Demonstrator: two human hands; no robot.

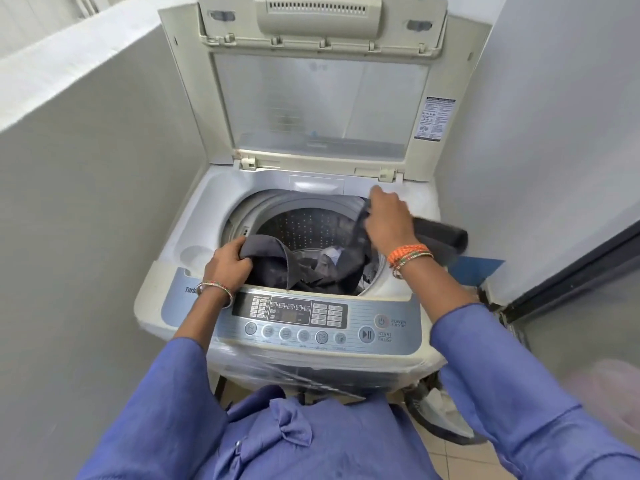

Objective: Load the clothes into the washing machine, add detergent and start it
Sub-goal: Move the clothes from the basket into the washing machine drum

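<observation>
The dark grey garment (311, 268) gripped in both hands is soft, matt woven cloth. Beneath it, the drum (304, 226) is perforated dull metal. Around it, the washing machine (214, 188) top is smooth, faintly glossy plastic.

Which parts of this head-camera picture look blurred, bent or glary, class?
Head view: the dark grey garment under the right hand smears with motion blur; the white top-loading washing machine and side walls bow outward from wide-angle distortion; soft glare lies on the clear plastic wrap over the machine's front; the left hand and the control panel stay fairly sharp.
</observation>
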